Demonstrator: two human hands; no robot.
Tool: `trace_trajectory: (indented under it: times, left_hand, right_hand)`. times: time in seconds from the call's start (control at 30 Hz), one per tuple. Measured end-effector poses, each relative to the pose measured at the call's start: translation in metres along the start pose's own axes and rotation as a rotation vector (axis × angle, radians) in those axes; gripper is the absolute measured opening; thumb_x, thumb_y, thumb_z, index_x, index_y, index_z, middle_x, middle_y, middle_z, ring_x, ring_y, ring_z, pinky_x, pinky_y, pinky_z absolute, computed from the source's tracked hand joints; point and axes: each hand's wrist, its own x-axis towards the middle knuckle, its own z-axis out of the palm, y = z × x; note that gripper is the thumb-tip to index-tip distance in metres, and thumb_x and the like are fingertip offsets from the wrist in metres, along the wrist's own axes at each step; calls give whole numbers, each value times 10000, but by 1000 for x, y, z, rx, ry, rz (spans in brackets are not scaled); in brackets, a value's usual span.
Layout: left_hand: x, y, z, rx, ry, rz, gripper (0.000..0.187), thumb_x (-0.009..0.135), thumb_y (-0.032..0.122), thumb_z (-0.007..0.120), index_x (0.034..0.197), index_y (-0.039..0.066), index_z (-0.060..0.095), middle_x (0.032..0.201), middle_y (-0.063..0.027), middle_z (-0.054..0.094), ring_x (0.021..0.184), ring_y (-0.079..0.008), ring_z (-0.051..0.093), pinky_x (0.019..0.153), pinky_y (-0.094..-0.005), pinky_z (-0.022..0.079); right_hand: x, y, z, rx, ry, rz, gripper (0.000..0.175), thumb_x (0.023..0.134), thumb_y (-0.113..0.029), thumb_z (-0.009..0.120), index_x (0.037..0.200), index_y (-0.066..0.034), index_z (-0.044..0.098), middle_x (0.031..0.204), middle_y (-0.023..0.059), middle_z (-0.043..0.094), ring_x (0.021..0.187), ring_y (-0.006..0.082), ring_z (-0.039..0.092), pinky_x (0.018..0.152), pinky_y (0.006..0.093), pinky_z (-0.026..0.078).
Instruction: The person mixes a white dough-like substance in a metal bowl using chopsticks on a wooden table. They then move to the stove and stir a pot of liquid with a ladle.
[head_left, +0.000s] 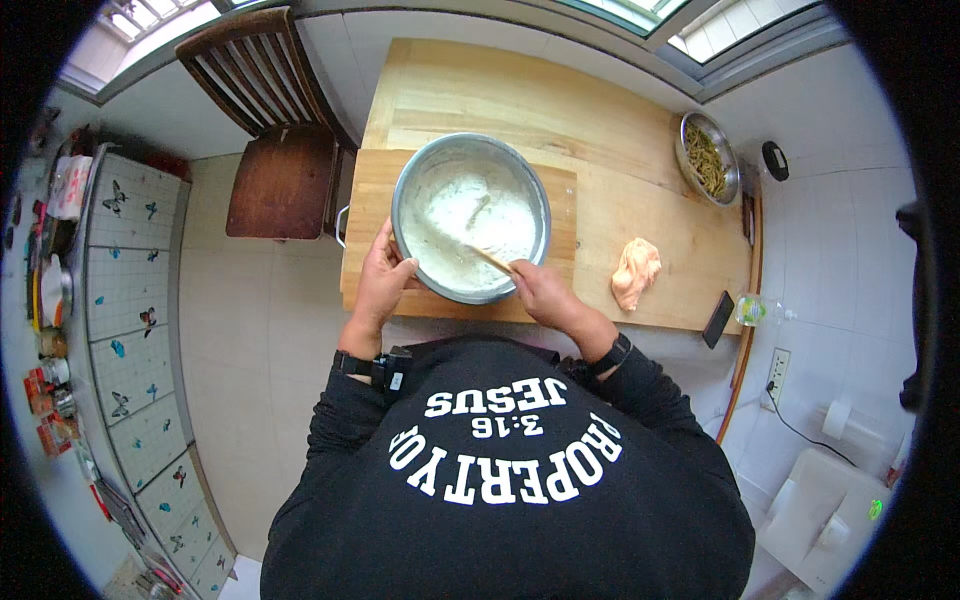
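Note:
A round metal bowl (400, 259) stands on a wooden board (561, 225) at the near side of the table. Inside it is white flour or a pale floury mixture (480, 206), loose and uneven. My left hand (384, 274) grips the bowl's near-left rim, thumb on the outside edge. In my right hand (546, 292) is the end of a thin wooden stick, perhaps chopsticks (489, 259). It slants over the near-right rim, and its far end reaches into the mixture; that tip is hard to make out.
On the wooden table (510, 82), a crumpled peach-coloured cloth or bag (636, 274) lies to the right. Beyond it is a metal bowl of greenish-brown strips (705, 157). A dark phone (718, 319) and a clear bottle (751, 310) are at the right edge. A wooden chair (285, 180) stands left.

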Motion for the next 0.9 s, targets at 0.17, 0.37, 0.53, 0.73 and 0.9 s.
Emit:
trace_trajectory:
  times: [0.17,0.37,0.53,0.73,0.9]
  left_hand:
    - [-1,1,1,-42,2,25,728,829,-81,508,1495,50,242,1224,-142,541,1002,-192,629,688,-311,633]
    - [1,-2,-1,-72,-32,28,729,827,-80,508,1493,43,238,1208,-143,544,1006,-214,635,705,-340,636]
    - [1,-4,-1,-58,-29,35,726,825,-78,500,1491,43,237,1207,-146,544,1001,-218,639,717,-349,635]
    - [1,1,2,-43,10,-4,727,824,-73,505,1491,53,248,1179,-132,549,974,-195,634,693,-318,627]
    - [2,-4,0,-100,12,47,741,818,-82,506,1498,66,252,1128,-114,563,926,-158,632,650,-272,616]
  right_hand:
    - [23,20,-10,-37,67,184,157,933,-128,505,981,-11,596,884,250,651,820,417,639,689,457,515]
    - [31,38,3,73,250,56,146,941,-138,507,966,-18,585,875,261,639,821,420,634,669,486,499]
    - [14,4,4,103,82,-69,191,936,-193,523,950,-26,615,842,242,653,782,422,639,650,476,503]
    - [-3,26,10,-23,103,68,186,936,-167,523,992,-28,634,852,230,662,789,407,649,665,462,522]
    - [1,51,-18,-159,131,273,209,941,-144,526,1084,-25,620,893,262,646,840,434,626,709,470,509]
